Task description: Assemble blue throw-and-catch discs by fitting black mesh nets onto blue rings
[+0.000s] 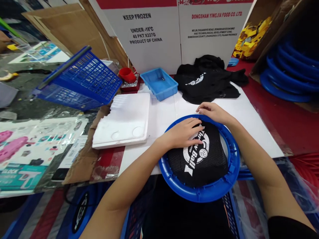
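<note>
A blue plastic ring lies at the near edge of the white work surface, partly overhanging it. Inside the ring is a black mesh net with a white "Throw Ball" print. My left hand rests on the mesh with its fingers stretched out and slightly apart. At the ring's far rim, my right hand has its fingers bent over the edge, closed on the rim. Beyond it lies a heap of black printed fabric.
A light blue tray and a red cup stand farther back. White foam lies left, near a tilted blue basket. Blue rings are stacked at right, near yellow parts. A printed carton blocks the back.
</note>
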Tool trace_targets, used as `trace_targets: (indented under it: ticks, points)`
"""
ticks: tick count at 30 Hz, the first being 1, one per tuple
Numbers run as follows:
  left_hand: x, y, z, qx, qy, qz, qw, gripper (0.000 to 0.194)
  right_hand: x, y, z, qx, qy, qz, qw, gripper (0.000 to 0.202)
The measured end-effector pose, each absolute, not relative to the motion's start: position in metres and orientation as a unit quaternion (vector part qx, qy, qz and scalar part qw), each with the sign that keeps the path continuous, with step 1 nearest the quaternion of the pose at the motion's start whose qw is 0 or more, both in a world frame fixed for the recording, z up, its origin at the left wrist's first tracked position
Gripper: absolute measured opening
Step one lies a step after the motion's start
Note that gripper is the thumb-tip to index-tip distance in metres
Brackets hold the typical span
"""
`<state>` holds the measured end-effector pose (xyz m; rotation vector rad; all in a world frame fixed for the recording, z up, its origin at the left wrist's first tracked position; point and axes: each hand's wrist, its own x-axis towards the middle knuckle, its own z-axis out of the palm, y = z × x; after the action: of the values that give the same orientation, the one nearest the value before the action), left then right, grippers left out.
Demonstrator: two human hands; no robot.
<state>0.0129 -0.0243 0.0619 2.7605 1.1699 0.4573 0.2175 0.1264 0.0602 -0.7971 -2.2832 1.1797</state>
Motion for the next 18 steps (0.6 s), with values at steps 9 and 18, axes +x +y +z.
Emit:
trace_targets:
  ticks: [9,18]
  points:
    - [0.005,-0.022,0.059,0.819,0.562,0.108,-0.041,0.050,0.257,0.126,0.100,-0.256,-0.825,0.423,0.273,0.034]
    - [0.003,-0.030,0.082,0.680,0.730,-0.015,-0.064,0.036,0.259,0.141,0.075,-0.226,-0.912,0.315,0.136,0.041]
